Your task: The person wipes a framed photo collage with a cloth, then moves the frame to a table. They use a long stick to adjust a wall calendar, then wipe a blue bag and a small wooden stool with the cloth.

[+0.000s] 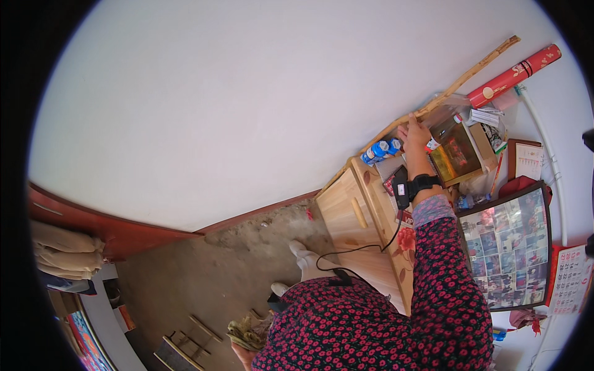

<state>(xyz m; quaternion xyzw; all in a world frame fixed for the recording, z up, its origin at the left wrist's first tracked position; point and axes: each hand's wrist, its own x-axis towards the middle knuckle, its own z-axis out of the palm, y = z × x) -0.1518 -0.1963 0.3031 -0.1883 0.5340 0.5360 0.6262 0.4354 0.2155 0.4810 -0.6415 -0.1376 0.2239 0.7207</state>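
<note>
My left hand (243,356) is low at the picture's bottom edge, gripping a crumpled olive-green cloth (248,333). Up at the right, my right hand (417,134) is raised over the wooden cabinet (341,222), its fingers apart. One fingertip overlaps a long, bare wooden stick (468,74) that leans along the white wall; whether they touch, I cannot tell. Just left of this hand stand blue-labelled bottles (377,152). A clear plastic box (452,104) lies beyond it. On my right wrist is a black strap (423,183) with a cabled device (400,188).
A red cylindrical tube (515,76) leans at the far right. A framed photo collage (508,250) stands on the cabinet, with a wall calendar (571,278) beside it. On the concrete floor (185,273) sits a small folding stool (181,350). Stacked beige fabric (67,250) is at left.
</note>
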